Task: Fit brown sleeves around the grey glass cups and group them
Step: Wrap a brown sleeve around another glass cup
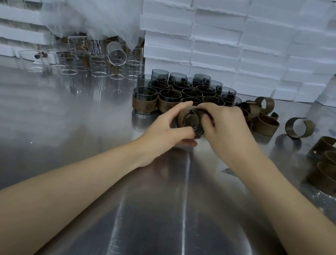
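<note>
A grey glass cup (190,121) with a brown sleeve around it is held between both hands just above the steel table, its mouth turned toward me. My left hand (168,127) grips it from the left, thumb and fingers curled round the sleeve. My right hand (222,128) grips it from the right and top. Right behind stands a cluster of several grey cups (182,89), many wearing brown sleeves; the nearest sleeved cup (144,101) is at the cluster's front left. Loose brown sleeves (266,125) lie to the right.
More loose sleeves (332,175) are stacked at the right edge of the steel table (74,122). Clear glass cups (97,64) stand at the back left under plastic film. White foam boxes (233,38) form a wall behind.
</note>
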A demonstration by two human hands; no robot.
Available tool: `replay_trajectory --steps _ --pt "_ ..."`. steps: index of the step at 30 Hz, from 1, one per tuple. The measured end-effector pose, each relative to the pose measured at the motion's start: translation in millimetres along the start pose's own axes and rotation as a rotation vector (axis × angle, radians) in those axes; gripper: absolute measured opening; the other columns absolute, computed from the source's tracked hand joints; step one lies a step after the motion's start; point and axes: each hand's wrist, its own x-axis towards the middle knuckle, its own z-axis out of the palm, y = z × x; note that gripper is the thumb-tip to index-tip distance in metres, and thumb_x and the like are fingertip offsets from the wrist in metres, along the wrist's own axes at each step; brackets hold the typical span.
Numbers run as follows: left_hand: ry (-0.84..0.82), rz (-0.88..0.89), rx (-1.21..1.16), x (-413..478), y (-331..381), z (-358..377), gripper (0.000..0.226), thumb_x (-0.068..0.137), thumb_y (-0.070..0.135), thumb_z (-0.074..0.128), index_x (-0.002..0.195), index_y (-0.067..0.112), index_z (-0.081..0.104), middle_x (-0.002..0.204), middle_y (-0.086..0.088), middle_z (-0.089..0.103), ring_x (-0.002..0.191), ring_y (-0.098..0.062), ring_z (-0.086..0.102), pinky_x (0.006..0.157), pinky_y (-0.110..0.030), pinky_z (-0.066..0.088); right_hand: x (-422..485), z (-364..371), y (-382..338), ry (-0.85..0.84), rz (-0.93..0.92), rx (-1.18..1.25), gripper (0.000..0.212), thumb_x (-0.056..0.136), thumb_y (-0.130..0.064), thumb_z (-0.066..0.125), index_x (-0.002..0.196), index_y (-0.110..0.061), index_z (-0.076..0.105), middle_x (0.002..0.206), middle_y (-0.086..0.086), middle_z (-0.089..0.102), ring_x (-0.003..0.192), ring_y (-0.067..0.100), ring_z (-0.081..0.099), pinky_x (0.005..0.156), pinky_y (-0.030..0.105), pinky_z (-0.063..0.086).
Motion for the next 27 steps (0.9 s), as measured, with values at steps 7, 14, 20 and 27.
replay_trajectory --steps 7,14,20,27 --pt "-0.011 -0.035 -0.047 0.0 3.2 1.4 0.076 0.085 -0.017 0.053 0.149 0.021 0.038 0.127 -0.003 0.058 0.090 -0.021 0.071 0.086 -0.034 0.058 -0.8 1.0 1.4 -0.030 0.017 -0.040 0.034 0.096 -0.008 0.041 0.123 -0.010 0.062 0.096 0.018 0.070 0.089 0.036 0.063 0.082 0.045 0.048" --pt "-0.036 0.000 -0.018 -1.5 5.7 3.0 0.069 0.083 -0.019 0.053 0.141 0.019 0.047 0.135 -0.009 0.053 0.093 -0.020 0.072 0.081 -0.033 0.059 -0.2 5.0 10.2 0.026 0.067 0.000 0.031 0.094 -0.002 0.045 0.115 -0.006 0.068 0.097 0.018 0.071 0.092 0.037 0.062 0.086 0.042 0.046" --pt "-0.003 -0.003 0.003 -0.3 7.9 -3.2 0.060 0.083 -0.015 0.051 0.133 0.018 0.056 0.118 -0.012 0.062 0.081 -0.030 0.072 0.077 -0.035 0.061 -0.3 7.3 8.7 0.131 0.146 0.299 0.027 0.090 -0.001 0.057 0.100 -0.017 0.077 0.082 -0.001 0.074 0.068 0.010 0.065 0.069 0.020 0.051" --pt "-0.057 0.052 0.034 0.5 9.3 -17.6 0.057 0.078 -0.006 0.051 0.126 0.023 0.062 0.112 -0.015 0.068 0.071 -0.032 0.073 0.064 -0.026 0.057 3.6 9.2 13.0 0.115 0.395 0.775 0.016 0.077 -0.018 0.081 0.070 -0.029 0.071 0.068 -0.012 0.072 0.065 0.001 0.067 0.057 0.014 0.048"
